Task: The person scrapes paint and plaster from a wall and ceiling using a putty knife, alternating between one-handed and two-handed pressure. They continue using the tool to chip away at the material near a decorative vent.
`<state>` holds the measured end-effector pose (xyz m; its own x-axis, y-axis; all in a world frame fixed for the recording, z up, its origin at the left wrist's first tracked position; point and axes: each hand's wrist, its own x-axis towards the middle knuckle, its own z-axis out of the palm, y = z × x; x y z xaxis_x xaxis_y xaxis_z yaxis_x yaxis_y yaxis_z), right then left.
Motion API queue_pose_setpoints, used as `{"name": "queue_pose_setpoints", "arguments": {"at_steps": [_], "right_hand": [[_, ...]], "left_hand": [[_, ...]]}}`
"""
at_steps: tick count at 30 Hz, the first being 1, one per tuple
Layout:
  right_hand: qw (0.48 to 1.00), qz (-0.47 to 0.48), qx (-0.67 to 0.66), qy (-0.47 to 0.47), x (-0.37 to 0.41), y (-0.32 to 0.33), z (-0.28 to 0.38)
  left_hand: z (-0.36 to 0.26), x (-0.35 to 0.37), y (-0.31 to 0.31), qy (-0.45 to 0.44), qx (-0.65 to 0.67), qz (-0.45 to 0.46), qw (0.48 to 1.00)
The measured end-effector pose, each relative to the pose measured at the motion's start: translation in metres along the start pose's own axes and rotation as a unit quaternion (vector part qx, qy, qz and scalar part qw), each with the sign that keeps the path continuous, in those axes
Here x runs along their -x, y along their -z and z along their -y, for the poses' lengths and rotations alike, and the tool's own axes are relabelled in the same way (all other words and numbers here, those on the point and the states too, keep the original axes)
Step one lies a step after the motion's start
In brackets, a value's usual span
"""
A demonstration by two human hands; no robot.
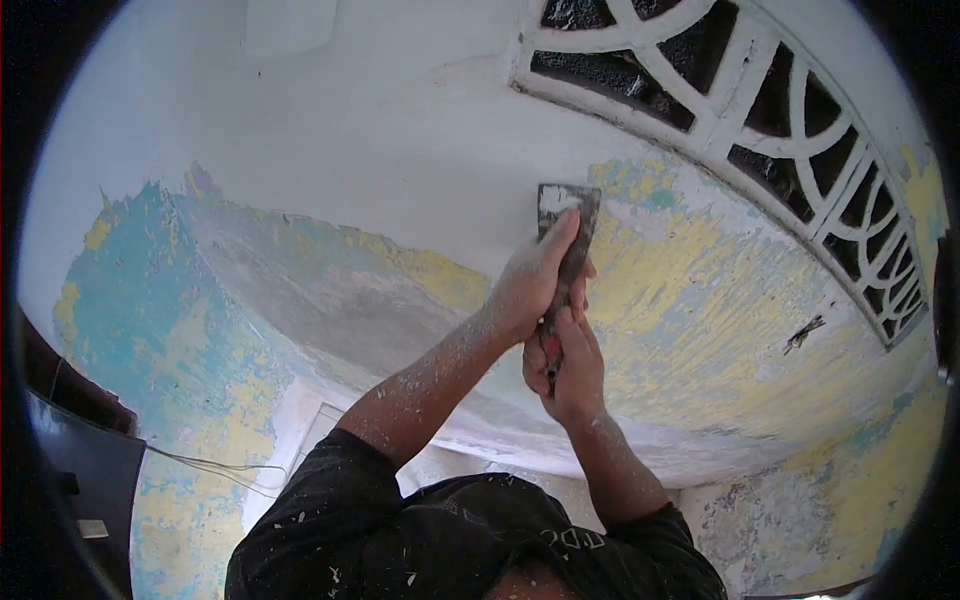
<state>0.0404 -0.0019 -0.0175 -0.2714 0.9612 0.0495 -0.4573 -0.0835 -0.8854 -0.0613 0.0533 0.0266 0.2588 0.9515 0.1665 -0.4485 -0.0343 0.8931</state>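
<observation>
Both of my hands are raised to the wall and grip one scraper (585, 228), a flat metal tool with a dark, stained blade and a bit of white material on it. My left hand (535, 280) is on the upper part, its thumb lying along the blade. Lower down, my right hand (575, 370) wraps round the handle, where a little red shows. The blade lies at the border between smooth white wall (420, 150) and peeling yellow paint (670, 290). White flecks cover both forearms.
A white lattice vent (720, 125) with dark openings curves across the upper right. Turquoise and yellow patches (150, 270) mark the wall at left. Thin cables (215, 465) run from a dark cabinet (85, 490) at lower left. A small dark hole (803, 333) is at right.
</observation>
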Motion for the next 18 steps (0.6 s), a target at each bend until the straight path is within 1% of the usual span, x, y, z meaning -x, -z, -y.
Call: {"name": "queue_pose_setpoints", "arguments": {"at_steps": [1,2,3,4,5,6,7,9,10,12,14,16,18], "right_hand": [[1.0,0.003,0.01,0.001,0.009,0.004,-0.007],[1.0,0.006,0.02,0.003,0.02,0.01,-0.017],[0.907,0.027,0.391,0.155,0.025,0.048,-0.049],[0.92,0.028,0.363,0.142,0.039,0.052,-0.058],[0.978,0.02,0.198,0.059,0.054,0.044,-0.057],[0.999,0.012,0.025,-0.026,0.063,0.034,-0.053],[0.999,0.012,0.026,-0.025,0.053,0.037,-0.053],[0.986,0.013,0.163,0.042,0.024,0.043,-0.048],[0.999,-0.025,-0.007,-0.039,0.026,0.018,-0.028],[0.999,-0.034,-0.016,-0.029,0.021,0.02,-0.038],[0.998,-0.033,-0.026,-0.044,0.029,0.026,-0.04],[0.997,-0.034,-0.037,-0.06,0.044,0.035,-0.045],[0.999,0.026,0.013,-0.016,0.059,0.041,-0.049]], "left_hand": [[0.005,0.004,0.002,0.0,0.0,-0.001,1.0],[0.019,0.013,0.003,0.036,-0.011,0.008,0.999],[0.034,0.022,0.005,0.071,-0.022,0.018,0.997],[0.053,0.03,0.01,0.091,-0.001,0.046,0.995],[0.064,0.041,0.009,0.09,-0.015,0.045,0.995],[0.07,0.046,0.008,0.088,-0.029,0.044,0.995],[0.068,0.034,0.009,0.087,-0.028,0.045,0.995],[0.06,0.009,0.009,0.113,0.024,0.004,0.993],[0.057,0.012,0.008,0.116,0.027,0.005,0.993],[0.041,0.011,0.01,0.06,-0.046,0.006,0.997],[0.048,0.014,0.008,0.059,-0.044,-0.008,0.997],[0.067,0.025,0.008,0.063,0.005,0.012,0.998],[0.078,0.035,0.003,0.063,0.003,0.007,0.998]]}}
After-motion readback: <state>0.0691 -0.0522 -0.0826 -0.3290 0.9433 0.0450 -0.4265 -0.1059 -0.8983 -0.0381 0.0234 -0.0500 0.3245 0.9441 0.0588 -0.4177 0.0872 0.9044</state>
